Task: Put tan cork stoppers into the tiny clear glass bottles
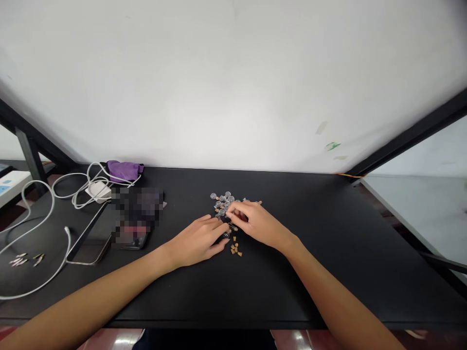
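Observation:
My left hand [200, 240] rests low over the black table, thumb and forefinger closed around a tiny round glass bottle [226, 235]. Just to the right, my right hand [260, 224] has its thumb and fingertips pinched together at the edge of a pile of small clear glass bottles [222, 204]. Whatever lies in that pinch is too small to make out. Some bottles in the pile carry cork stoppers, and my right fingers cover part of it. Several loose corks [235, 250] lie on the table below the two hands.
To the left are a dark tablet [87, 238], a phone [133, 241] partly blurred out, looping white cables [54, 194], a white charger [98, 191] and a purple cloth item [124, 170]. Small slim pieces [20, 260] lie at far left. A white wall [233, 97] rises behind the table [328, 272].

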A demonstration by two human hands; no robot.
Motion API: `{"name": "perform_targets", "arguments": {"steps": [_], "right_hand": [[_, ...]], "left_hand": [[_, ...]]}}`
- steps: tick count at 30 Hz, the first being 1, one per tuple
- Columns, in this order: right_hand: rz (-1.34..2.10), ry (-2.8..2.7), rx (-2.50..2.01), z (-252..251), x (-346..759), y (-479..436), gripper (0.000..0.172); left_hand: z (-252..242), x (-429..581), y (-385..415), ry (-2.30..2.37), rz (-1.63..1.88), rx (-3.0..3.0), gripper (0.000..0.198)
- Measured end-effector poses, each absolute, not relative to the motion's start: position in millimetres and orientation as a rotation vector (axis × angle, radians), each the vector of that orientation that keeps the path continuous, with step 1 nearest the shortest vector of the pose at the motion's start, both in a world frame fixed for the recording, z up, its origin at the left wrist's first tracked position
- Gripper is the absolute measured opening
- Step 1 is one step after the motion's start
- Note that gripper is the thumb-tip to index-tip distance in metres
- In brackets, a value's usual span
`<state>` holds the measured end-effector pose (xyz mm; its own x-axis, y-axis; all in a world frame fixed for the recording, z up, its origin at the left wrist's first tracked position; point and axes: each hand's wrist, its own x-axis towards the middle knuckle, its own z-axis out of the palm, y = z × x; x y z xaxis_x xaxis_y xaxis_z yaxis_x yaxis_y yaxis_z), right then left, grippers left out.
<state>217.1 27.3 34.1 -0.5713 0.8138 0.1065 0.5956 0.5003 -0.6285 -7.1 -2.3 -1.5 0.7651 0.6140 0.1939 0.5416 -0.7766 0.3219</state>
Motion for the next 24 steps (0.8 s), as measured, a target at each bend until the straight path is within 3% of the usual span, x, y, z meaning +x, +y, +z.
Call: {"name": "perform_targets", "arguments": {"steps": [7,15,24], "right_hand": [[0.741,-2.202,-1.188,29.0,223.7,34.7,0.029],[0.573,-2.276,-1.240,27.3,226.7,38.9,0.025],[0.523,-2.205,-1.179,23.6,230.0,44.7,0.006]], "left_hand": [[1.9,-5.5,-3.4,0.978,0.410,2.720,0.013],[1.6,-4.9,-3.1,1.082,0.428,2.685,0.012],[-0.1,-5.4,-1.3,1.096,0.412,2.637,0.009]]}}
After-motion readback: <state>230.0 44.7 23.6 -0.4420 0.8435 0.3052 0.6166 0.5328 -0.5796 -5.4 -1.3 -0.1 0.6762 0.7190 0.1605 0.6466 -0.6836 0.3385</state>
